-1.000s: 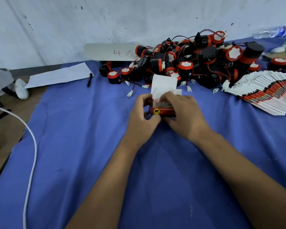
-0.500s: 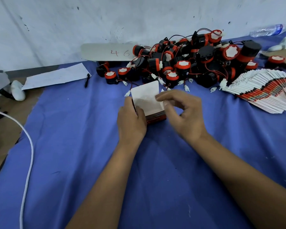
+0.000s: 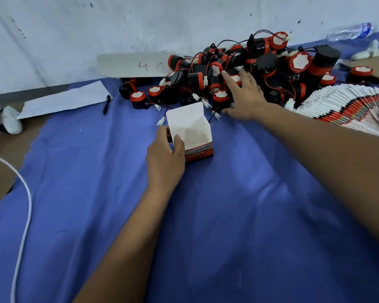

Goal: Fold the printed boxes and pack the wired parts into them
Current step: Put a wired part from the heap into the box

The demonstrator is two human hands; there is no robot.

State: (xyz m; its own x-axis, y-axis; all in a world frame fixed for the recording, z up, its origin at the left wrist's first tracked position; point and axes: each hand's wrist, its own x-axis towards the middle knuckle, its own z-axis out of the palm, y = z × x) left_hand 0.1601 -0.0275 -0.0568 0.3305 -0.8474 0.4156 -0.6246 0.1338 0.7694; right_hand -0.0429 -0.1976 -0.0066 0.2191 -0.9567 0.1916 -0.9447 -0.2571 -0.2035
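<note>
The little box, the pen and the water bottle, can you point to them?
box (image 3: 197,149): head view, on its printed red front.
pen (image 3: 106,104): head view, on its dark barrel.
water bottle (image 3: 348,31): head view, on its clear body.

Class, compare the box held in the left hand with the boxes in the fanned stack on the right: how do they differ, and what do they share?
The held box is folded up and stands upright with its top flap open; the stacked boxes lie flat and unfolded. The held box stands alone on the blue cloth, gripped by the left hand; the stacked boxes overlap in a fan, untouched. Both show white card with red and black print.
</note>
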